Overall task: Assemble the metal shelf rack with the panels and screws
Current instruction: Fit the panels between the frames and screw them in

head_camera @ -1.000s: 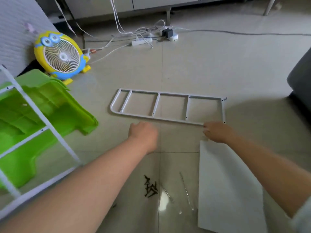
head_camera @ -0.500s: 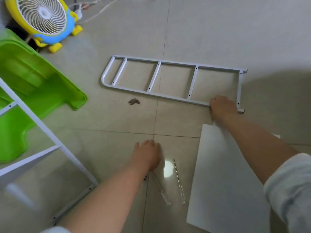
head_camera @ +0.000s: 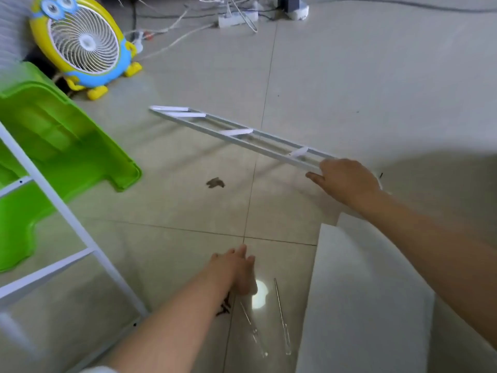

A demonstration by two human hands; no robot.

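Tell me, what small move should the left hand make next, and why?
Probably pinch one of the dark screws with the left hand, which hovers open right beside them, while the right hand grips the side frame, tilted off the floor.

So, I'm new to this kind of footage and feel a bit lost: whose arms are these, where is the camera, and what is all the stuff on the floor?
There is no machine here: these are a person's two bare arms, filmed by one wide-angle camera worn on their head, looking down at a tiled floor. The right hand grips one end of a white ladder-like metal frame, which is tipped on edge. The left hand is down by the floor with fingers fairly straight, holding nothing I can see, just beside a small heap of dark screws. Near them lie two thin tools and a white panel. On the left stand a partly built white rack, a green plastic piece and a small yellow fan.
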